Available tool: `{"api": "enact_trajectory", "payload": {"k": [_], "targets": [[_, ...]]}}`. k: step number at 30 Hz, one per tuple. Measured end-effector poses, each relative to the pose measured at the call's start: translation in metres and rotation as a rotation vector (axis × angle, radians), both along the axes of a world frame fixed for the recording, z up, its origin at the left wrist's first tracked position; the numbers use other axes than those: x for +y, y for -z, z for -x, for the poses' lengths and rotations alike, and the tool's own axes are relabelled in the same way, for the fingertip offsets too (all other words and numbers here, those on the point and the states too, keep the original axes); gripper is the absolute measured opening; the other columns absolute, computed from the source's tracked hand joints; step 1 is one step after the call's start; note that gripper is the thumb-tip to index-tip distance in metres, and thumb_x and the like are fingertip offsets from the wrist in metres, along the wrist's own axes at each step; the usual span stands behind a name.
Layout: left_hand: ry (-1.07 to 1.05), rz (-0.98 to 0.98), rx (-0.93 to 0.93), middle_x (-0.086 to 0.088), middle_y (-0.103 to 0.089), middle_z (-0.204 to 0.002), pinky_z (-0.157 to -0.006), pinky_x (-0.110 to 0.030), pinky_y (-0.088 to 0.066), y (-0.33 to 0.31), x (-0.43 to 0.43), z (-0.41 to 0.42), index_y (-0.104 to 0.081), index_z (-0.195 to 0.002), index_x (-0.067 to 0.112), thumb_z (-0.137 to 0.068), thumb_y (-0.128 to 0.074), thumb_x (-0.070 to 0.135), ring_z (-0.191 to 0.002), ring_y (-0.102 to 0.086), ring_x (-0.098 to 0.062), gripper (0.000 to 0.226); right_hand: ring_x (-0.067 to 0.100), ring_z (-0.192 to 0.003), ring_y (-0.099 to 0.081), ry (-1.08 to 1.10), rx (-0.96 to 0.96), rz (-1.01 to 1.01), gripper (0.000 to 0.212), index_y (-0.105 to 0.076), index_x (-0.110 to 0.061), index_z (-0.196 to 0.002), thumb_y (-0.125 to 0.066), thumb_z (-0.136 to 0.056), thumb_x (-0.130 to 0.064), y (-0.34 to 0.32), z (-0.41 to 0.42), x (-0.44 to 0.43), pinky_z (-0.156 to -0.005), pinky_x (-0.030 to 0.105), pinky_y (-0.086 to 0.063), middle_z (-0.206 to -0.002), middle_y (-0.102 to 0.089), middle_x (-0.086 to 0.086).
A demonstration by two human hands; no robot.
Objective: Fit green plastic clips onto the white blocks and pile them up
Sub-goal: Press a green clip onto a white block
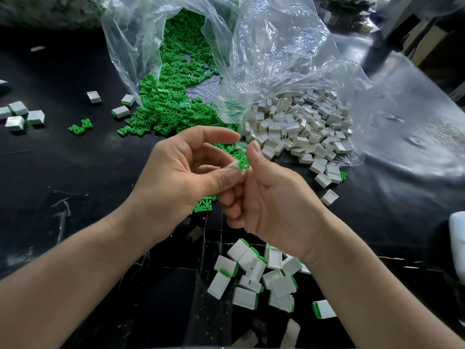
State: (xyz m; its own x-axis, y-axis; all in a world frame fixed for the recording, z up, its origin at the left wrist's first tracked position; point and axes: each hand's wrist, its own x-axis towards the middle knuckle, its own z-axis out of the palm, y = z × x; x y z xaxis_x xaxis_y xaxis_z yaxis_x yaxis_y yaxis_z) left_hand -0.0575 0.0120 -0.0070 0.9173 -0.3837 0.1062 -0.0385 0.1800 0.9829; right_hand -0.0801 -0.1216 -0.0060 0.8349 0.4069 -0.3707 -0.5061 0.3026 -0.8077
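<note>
- A white block (238, 170) with a green clip (246, 164) at its end is held between both hands, above the black table (75, 159).
- The white block is pinched by the thumb and a finger of the left hand (186, 172); the forefinger is stretched out.
- The green clip is gripped by the right hand (274, 200), whose fingers are curled.
- Loose clips (171, 96) are spilled from a clear bag (264, 46), beside heaped bare blocks (302, 129).
- Fitted blocks (259, 275) are piled under the right wrist.
</note>
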Motion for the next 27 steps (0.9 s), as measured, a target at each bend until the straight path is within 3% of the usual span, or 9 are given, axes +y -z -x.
{"api": "enact_trajectory", "payload": {"k": [5, 8, 11, 20, 22, 27], "targets": [[-0.004, -0.025, -0.035, 0.000, -0.069, -0.071, -0.049, -0.022, -0.051, 0.0019, -0.0014, 0.0005, -0.062, -0.095, 0.018, -0.059, -0.067, 0.010, -0.049, -0.059, -0.016, 0.037, 0.009, -0.044, -0.040, 0.069, -0.032, 0.081, 0.051, -0.053, -0.005, -0.083, -0.038, -0.073, -0.053, 0.0035, 0.0016, 0.0027, -0.043, 0.019, -0.034, -0.053, -0.046, 0.000], [-0.027, -0.038, -0.013, 0.000, -0.069, -0.066, -0.049, -0.021, -0.051, 0.0032, -0.0003, -0.0014, -0.063, -0.090, 0.018, -0.055, -0.068, 0.013, -0.049, -0.060, -0.013, 0.035, 0.008, -0.044, -0.038, 0.081, -0.042, 0.100, 0.043, -0.051, -0.009, -0.072, -0.038, -0.078, -0.050, 0.0035, 0.0032, 0.0044, -0.042, 0.017, -0.034, -0.052, -0.045, -0.001], [-0.046, 0.008, 0.035, 0.001, -0.068, -0.064, -0.052, -0.019, -0.050, 0.0044, -0.0014, -0.0021, -0.062, -0.092, 0.017, -0.049, -0.070, 0.018, -0.052, -0.062, -0.009, 0.043, 0.008, -0.044, -0.038, 0.104, -0.060, 0.074, 0.038, -0.049, -0.010, -0.065, -0.042, -0.071, -0.047, 0.0008, 0.0039, 0.0039, -0.041, 0.017, -0.034, -0.052, -0.045, -0.002], [-0.050, 0.021, 0.048, 0.000, -0.069, -0.065, -0.053, -0.020, -0.051, 0.0029, -0.0014, -0.0023, -0.060, -0.098, 0.017, -0.048, -0.073, 0.019, -0.054, -0.064, -0.011, 0.051, 0.008, -0.046, -0.038, 0.090, -0.052, 0.063, 0.041, -0.054, -0.014, -0.064, -0.037, -0.088, -0.042, 0.0009, 0.0048, 0.0034, -0.043, 0.017, -0.035, -0.053, -0.045, -0.002], [-0.027, 0.011, 0.055, 0.000, -0.069, -0.067, -0.054, -0.021, -0.051, 0.0033, -0.0005, -0.0031, -0.060, -0.099, 0.018, -0.052, -0.082, 0.009, -0.057, -0.064, -0.012, 0.053, 0.008, -0.047, -0.039, 0.085, -0.070, 0.098, 0.040, -0.053, -0.013, -0.070, -0.037, -0.090, -0.043, 0.0013, 0.0043, 0.0021, -0.045, 0.017, -0.035, -0.054, -0.047, -0.003], [0.001, -0.006, 0.103, 0.002, -0.069, -0.069, -0.060, -0.020, -0.051, 0.0068, 0.0023, -0.0070, -0.063, -0.094, 0.021, -0.061, -0.062, 0.006, -0.063, -0.063, -0.009, 0.037, 0.008, -0.048, -0.043, 0.085, -0.164, 0.285, 0.042, -0.057, -0.012, -0.073, -0.040, -0.081, -0.050, 0.0045, 0.0044, -0.0002, -0.047, 0.018, -0.035, -0.053, -0.052, -0.006]]}}
